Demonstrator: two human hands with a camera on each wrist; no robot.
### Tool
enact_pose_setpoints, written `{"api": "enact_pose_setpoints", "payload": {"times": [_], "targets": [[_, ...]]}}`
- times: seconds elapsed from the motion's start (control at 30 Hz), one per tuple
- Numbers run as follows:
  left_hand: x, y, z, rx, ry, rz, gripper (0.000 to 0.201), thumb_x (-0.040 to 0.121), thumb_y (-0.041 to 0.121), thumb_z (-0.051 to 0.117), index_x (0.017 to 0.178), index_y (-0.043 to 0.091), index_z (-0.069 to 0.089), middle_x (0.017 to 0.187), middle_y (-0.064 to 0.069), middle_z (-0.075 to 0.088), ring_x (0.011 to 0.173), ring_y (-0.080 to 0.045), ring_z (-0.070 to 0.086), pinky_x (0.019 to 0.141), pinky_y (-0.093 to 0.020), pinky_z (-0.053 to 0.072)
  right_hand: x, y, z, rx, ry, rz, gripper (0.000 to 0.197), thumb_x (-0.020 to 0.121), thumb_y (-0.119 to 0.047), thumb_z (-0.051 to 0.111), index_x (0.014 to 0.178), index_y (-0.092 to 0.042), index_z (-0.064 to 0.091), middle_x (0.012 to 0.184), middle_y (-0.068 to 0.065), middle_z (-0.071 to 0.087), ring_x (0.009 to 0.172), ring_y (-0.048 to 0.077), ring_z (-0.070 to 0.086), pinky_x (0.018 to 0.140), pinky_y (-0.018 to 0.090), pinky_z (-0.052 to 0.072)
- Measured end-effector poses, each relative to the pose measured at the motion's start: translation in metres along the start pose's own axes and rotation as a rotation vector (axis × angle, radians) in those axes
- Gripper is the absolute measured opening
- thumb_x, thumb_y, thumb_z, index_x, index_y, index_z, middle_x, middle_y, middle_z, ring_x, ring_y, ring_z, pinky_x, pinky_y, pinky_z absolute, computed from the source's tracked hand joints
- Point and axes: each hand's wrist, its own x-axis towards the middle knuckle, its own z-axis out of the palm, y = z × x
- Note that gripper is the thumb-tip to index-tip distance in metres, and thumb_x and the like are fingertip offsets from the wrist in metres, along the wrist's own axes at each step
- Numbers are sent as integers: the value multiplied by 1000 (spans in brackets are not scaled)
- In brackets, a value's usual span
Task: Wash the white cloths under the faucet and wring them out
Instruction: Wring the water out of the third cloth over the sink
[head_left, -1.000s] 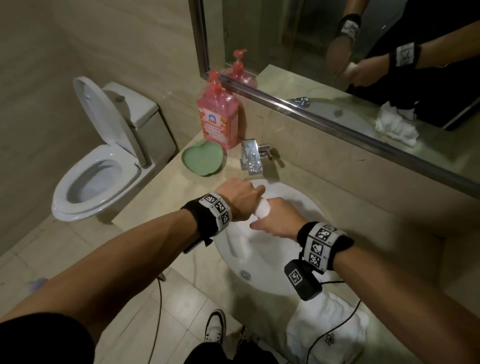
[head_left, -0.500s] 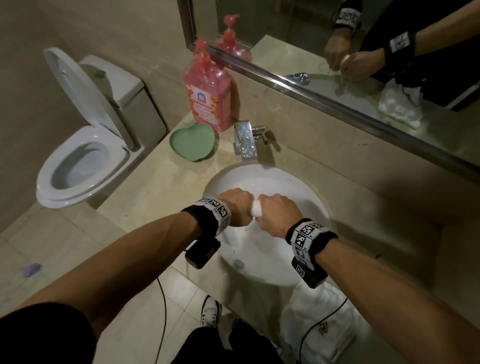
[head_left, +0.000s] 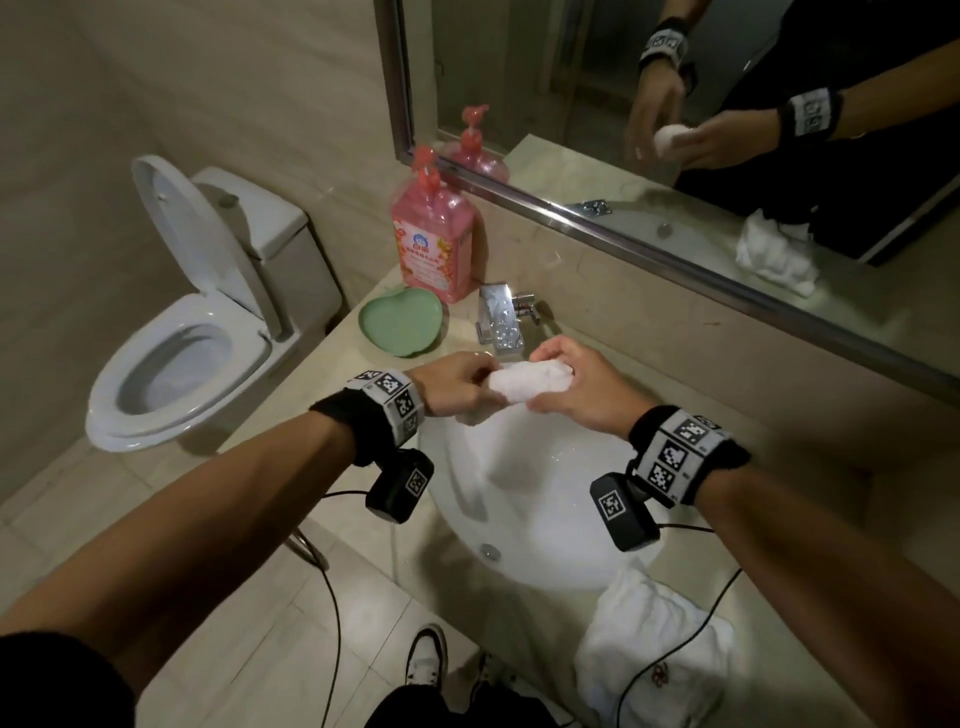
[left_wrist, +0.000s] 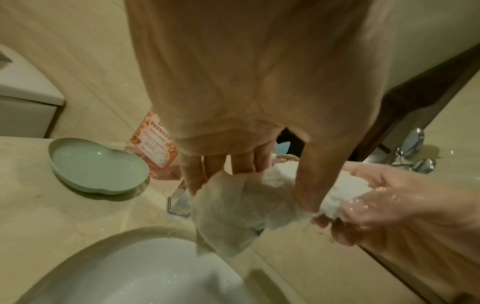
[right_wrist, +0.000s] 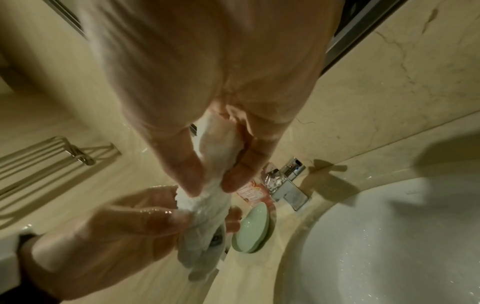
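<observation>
The white cloth is rolled into a wet bundle and I hold it between my hands, above the back edge of the sink and just in front of the faucet. My left hand pinches its left end with fingers and thumb curled onto it, and in the left wrist view a loose tail of the cloth hangs down from that end toward the basin. My right hand wraps the other end, thumb and fingers closed around it, skin shining with water. The basin is speckled with droplets. On the counter to the left of the faucet lies a green heart-shaped dish, and behind it stands a pink pump bottle against the wall. A second white cloth lies bunched on the near edge of the counter by my right forearm. The mirror above reflects both hands on the bundle. A toilet with its lid up stands off to the left.
</observation>
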Motion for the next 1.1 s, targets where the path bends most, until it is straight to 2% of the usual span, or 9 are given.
{"api": "enact_pose_setpoints", "payload": {"times": [0.07, 0.17, 0.27, 0.43, 0.6, 0.73, 0.9, 1.03, 1.1], "targets": [[-6, -2, -7, -14, 60, 34, 42, 81, 24, 79, 116, 11, 58, 105, -12, 70, 93, -28, 66, 86, -38, 54, -4, -10, 4, 71, 36, -15, 49, 75, 2, 84, 115, -12, 60, 108, 6, 64, 87, 16, 64, 69, 26, 57], [-17, -3, -15, 23, 105, 90, 56, 82, 22, 79, 131, 18, 52, 95, -6, 68, 81, -20, 62, 78, -30, 51, -11, -21, 10, 140, 78, -33, 42, 80, -3, 83, 116, -12, 64, 109, 13, 66, 83, 20, 67, 73, 39, 62], [-29, 0, -21, 108, 142, 103, 58, 78, 25, 82, 127, 20, 52, 87, 2, 63, 78, -18, 60, 72, -28, 48, -17, -30, 17, 141, 102, -31, 41, 85, -20, 82, 121, -14, 62, 102, 11, 70, 70, 17, 68, 70, 36, 62], [-44, 3, -19, 116, 192, 104, 64, 66, 31, 90, 113, 12, 50, 104, -3, 64, 94, -22, 63, 83, -35, 54, -27, -49, 36, 52, 232, -44, 36, 85, -38, 80, 106, -16, 62, 87, 0, 72, 59, 8, 64, 56, 29, 56], [-56, 8, -12, -343, 46, 57, 72, 65, 12, 83, 127, 6, 46, 114, -16, 66, 104, -31, 66, 92, -45, 54, -38, -55, 49, 75, 347, -14, 33, 88, -49, 74, 92, -17, 68, 87, 0, 75, 74, 13, 68, 66, 28, 53], [-60, 9, -6, -488, -39, 63, 53, 64, 14, 72, 116, 11, 62, 108, -15, 72, 94, -29, 69, 81, -38, 55, -49, -55, 61, 305, 307, 10, 37, 93, -41, 70, 112, -9, 69, 100, 11, 76, 90, 27, 75, 73, 40, 63], [-61, 1, 0, -243, 69, 142, 50, 65, 38, 86, 108, 18, 71, 100, 1, 76, 93, -16, 73, 91, -42, 57, -58, -48, 52, 355, 234, 21, 55, 80, -36, 84, 121, -9, 61, 110, 10, 75, 95, 26, 75, 73, 40, 63], [-57, 5, 10, 109, 239, 122, 60, 64, 76, 70, 92, 23, 72, 88, 2, 75, 76, -10, 70, 69, -27, 58, -59, -38, 44, 299, 238, 26, 43, 83, -23, 84, 117, -15, 59, 113, 7, 73, 101, 26, 73, 84, 52, 61], [-55, 6, 14, 365, 306, 83, 66, 71, 80, 60, 82, 16, 68, 79, -4, 72, 69, -18, 67, 62, -31, 55, -60, -35, 41, 273, 266, 8, 43, 80, -21, 86, 114, -13, 60, 111, 8, 73, 102, 26, 72, 86, 54, 60]]}}
